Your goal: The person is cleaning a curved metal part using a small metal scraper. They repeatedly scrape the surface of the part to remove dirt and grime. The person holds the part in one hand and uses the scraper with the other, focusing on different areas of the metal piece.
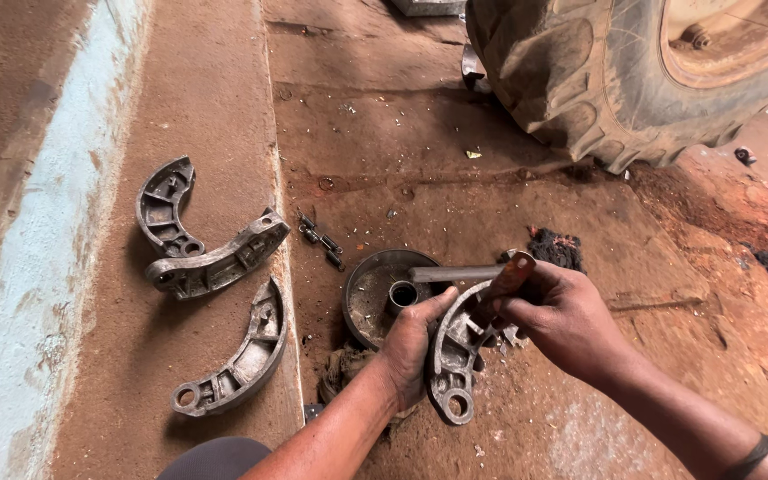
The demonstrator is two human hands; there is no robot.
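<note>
My left hand [411,348] grips a curved grey metal brake shoe [452,366], holding it upright on the dirt floor beside a round metal drum plate [368,293]. My right hand [564,322] is closed on a rusty flat tool [510,274], its tip set against the upper end of the shoe. A short steel pipe [455,273] lies across the drum plate, just behind the tool. Three more brake shoes lie to the left: one far left [164,206], one in the middle [220,260], one nearer [240,360].
A large tractor tyre [615,80] stands at the top right. Small springs [320,240] lie on the ground by the shoes. A black rag [555,249] sits behind my right hand. A pale blue painted strip [37,267] runs along the left.
</note>
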